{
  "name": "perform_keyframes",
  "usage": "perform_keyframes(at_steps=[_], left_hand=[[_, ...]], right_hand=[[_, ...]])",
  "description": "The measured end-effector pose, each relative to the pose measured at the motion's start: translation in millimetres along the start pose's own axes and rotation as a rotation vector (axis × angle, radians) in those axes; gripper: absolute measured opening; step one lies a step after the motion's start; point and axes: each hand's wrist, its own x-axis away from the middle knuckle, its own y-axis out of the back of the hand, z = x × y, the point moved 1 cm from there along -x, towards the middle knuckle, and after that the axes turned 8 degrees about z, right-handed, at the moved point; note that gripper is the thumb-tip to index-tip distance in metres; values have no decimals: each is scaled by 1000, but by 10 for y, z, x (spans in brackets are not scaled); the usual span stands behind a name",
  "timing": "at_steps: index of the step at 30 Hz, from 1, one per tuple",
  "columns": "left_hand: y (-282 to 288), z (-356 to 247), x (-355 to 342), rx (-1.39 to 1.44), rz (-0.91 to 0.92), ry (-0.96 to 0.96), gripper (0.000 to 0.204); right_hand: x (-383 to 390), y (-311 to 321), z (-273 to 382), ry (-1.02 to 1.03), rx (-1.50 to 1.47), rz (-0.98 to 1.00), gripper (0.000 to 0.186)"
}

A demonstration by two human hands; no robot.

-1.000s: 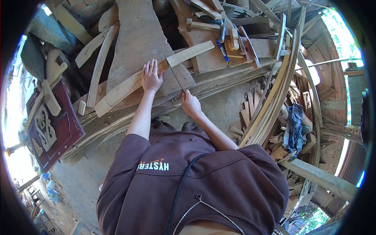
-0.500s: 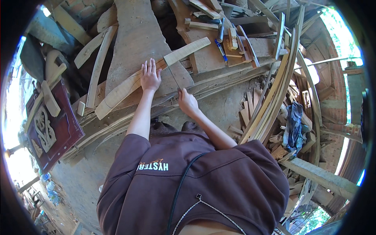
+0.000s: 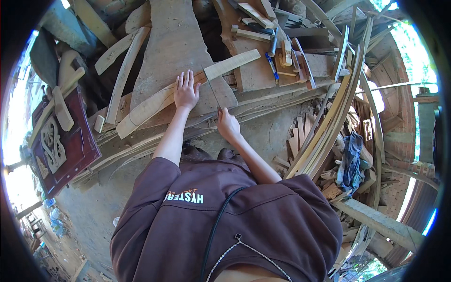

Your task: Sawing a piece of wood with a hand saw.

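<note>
A long, slightly curved wooden board [image 3: 149, 109] lies slantwise across a wide rough plank [image 3: 170, 42]. Flat on top of it rests my left hand [image 3: 187, 94], fingers stretched out and holding nothing. My right hand [image 3: 228, 126] is closed around the near end of a thin hand saw [image 3: 212, 89]; its handle is hidden in the fist. The saw's narrow blade, seen almost edge-on, crosses the board just right of my left fingers. Beyond the blade, the board's paler right end [image 3: 235, 62] sticks out. How deep the blade sits cannot be made out.
A blue pen [image 3: 271, 66] and small wood blocks lie on a plank at the back right. Long curved strips [image 3: 334, 113] lean on the right above a scrap pile. At left stands a dark red carved panel [image 3: 66, 136]. Stacked planks [image 3: 263, 99] edge the work surface.
The view has shifted slightly, so the bench appears a little farther right and lower. My right hand and the saw have moved only slightly against the board; my left hand stays pressed on it.
</note>
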Motion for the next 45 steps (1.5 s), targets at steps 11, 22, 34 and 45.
perform_keyframes(at_steps=[11, 22, 34, 45], left_hand=[[44, -36, -23, 21, -14, -13, 56], [50, 6, -9, 40, -11, -21, 54], [29, -3, 11, 17, 10, -14, 57], [3, 33, 28, 34, -12, -25, 56]], right_hand=[[-486, 107, 188, 32, 33, -37, 28], [-275, 172, 130, 6, 6, 23, 28], [211, 188, 11, -101, -2, 109, 30], [-98, 217, 260, -68, 42, 80, 30]])
